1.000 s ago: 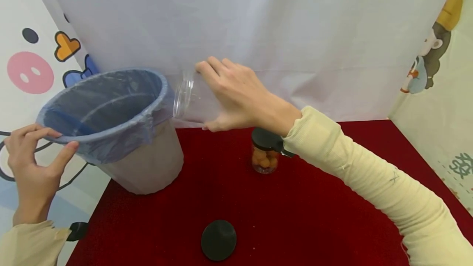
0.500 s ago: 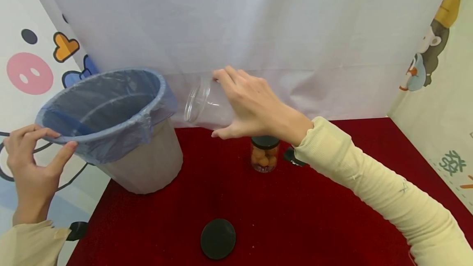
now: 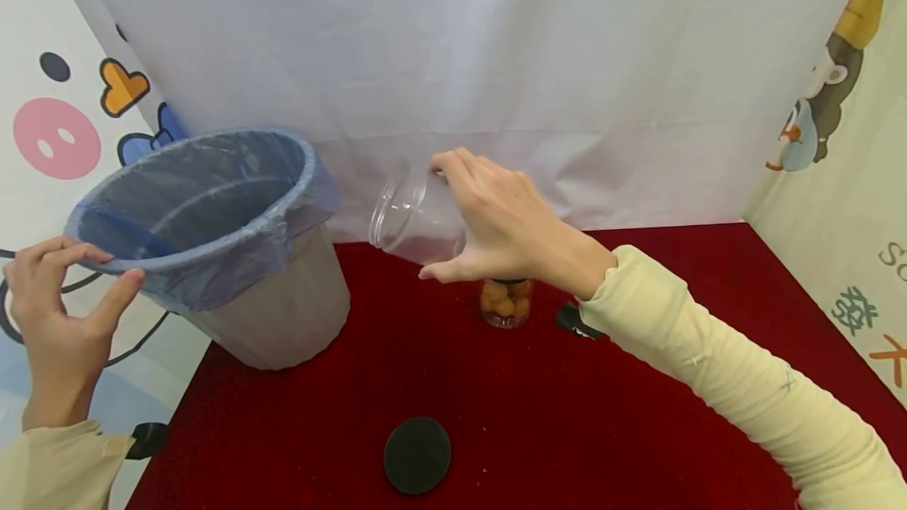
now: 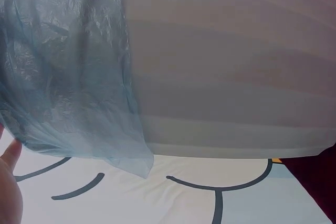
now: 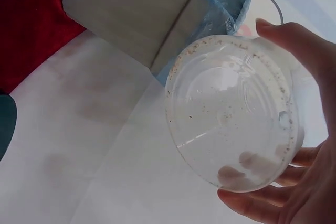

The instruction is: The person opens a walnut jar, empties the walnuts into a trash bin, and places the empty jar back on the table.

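Observation:
My right hand (image 3: pixel 506 223) grips a clear plastic jar (image 3: pixel 418 219) by its base end, above the table and to the right of the bin. The jar lies on its side with its uncapped mouth toward the bin; small crumbs cling round its bottom (image 5: pixel 226 114) in the right wrist view. My left hand (image 3: pixel 64 313) pinches the near left rim of a pale trash bin (image 3: pixel 283 321), fingers over the edge and thumb outside. A blue plastic bag (image 3: pixel 276 238) lines the bin and folds over its rim. The bin tilts slightly.
Behind my right hand stands a second jar (image 3: pixel 505 305) holding round orange-brown pieces, partly hidden. On the red tabletop (image 3: pixel 553 415) lies a round black lid (image 3: pixel 417 455) near the front. A black strap-like object (image 3: pixel 577 321) shows beneath my right sleeve. White cloth hangs behind.
My right hand has drawn the jar away from the bin, to the right and slightly down in the head view. My left hand keeps its hold on the rim.

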Motion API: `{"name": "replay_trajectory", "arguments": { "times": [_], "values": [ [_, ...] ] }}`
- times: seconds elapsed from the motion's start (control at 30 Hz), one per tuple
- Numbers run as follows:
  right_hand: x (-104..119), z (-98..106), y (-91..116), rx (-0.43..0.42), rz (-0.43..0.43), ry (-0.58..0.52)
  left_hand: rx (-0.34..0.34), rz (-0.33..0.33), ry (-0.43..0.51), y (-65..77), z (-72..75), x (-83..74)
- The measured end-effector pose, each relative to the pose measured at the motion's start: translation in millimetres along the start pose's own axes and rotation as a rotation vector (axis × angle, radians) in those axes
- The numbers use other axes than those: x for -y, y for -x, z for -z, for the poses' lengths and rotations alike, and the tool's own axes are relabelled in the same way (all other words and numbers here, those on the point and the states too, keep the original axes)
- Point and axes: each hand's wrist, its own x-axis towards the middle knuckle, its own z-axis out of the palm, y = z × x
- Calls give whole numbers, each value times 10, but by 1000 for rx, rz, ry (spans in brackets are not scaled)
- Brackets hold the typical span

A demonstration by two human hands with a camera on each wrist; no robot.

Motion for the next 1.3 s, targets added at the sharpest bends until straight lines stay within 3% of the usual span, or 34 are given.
{"name": "replay_trajectory", "arguments": {
  "times": [0.6, 0.93, 1.3],
  "values": [
    [15, -72, 273, -61, -23, -45, 16, 47, -8, 3, 10, 27],
    [28, -131, 414, -80, -38, -88, 3, -14, 7, 9, 5, 63],
    [37, -160, 541, -101, -48, -148, -6, 4, 20, 6, -12, 21]
  ]
}}
